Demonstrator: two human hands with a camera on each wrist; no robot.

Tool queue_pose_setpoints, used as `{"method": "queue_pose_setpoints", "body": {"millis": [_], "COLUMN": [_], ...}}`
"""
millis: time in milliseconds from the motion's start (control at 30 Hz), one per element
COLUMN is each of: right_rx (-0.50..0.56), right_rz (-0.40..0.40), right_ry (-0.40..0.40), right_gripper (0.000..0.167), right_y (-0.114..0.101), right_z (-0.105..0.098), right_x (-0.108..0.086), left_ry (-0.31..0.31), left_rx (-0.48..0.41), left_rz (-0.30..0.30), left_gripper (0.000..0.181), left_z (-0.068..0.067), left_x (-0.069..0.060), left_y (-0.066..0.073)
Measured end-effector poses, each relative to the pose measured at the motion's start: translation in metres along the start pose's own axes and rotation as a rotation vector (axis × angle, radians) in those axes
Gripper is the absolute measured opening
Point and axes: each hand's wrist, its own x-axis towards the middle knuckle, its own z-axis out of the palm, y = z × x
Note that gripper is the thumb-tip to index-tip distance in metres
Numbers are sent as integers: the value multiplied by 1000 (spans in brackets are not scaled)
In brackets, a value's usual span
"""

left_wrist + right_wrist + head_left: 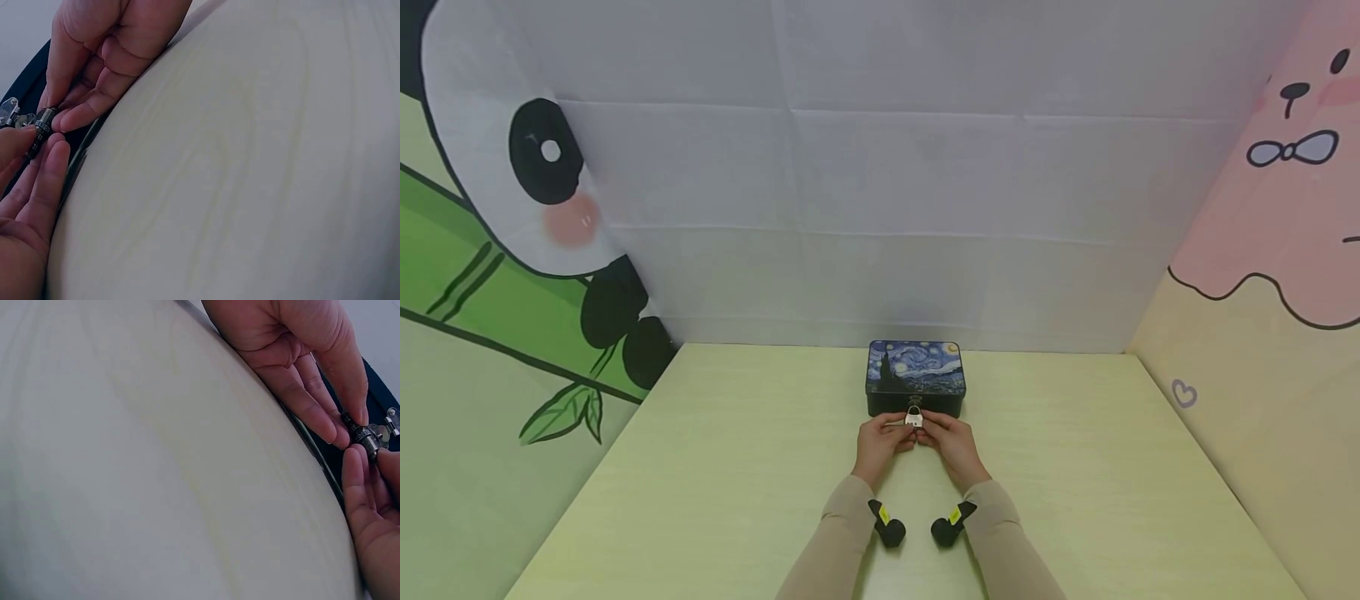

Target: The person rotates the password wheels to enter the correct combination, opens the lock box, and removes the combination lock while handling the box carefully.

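The left hand [876, 444] and right hand [958, 446] both pinch a small combination padlock [913, 421] at the clasp [914, 400] on the near side of the dark painted box [917, 368].

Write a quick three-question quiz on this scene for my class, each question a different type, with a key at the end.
1. Multiple choice. How is the lock being held? A: by one hand. B: by neither hand. C: by both hands.
2. True or false. The lock is at the far side of the box, away from the person.
3. Fill in the blank. The box stands on the ____.

Key
1. C: the left hand and the right hand both grip it with their fingers.
2. False: it is at the front, on the person's side.
3. Table.
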Motion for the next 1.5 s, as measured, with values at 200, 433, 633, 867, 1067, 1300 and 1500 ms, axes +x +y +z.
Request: {"method": "queue_pose_setpoints", "body": {"millis": [200, 433, 633, 867, 1067, 1300, 1500], "right_rx": [4, -1, -12, -4, -17, -12, -9], "right_rz": [-3, -9, -13, -2, 11, 6, 11], "right_ry": [2, -8, -13, -4, 1, 0, 4], "right_gripper": [30, 31, 32, 31, 32, 32, 32], "right_y": [0, 1, 1, -1, -2, -1, 0], "right_z": [0, 0, -1, -1, -1, -2, -2], "right_x": [0, 0, 0, -2, -1, 1, 2], "left_ry": [-4, 4, 9, 22, -23, -47, -39], "left_rx": [6, 16, 13, 4, -3, -13, -13], "left_rz": [17, 6, -7, -37, -24, 10, 16], "left_gripper": [27, 26, 24, 23, 29, 34, 33], "left_z": [-1, 0, 1, 1, -2, -4, -3], "left_x": [0, 0, 0, 0, 1, 2, 0], "left_y": [0, 1, 1, 3, 2, -1, 1]}}
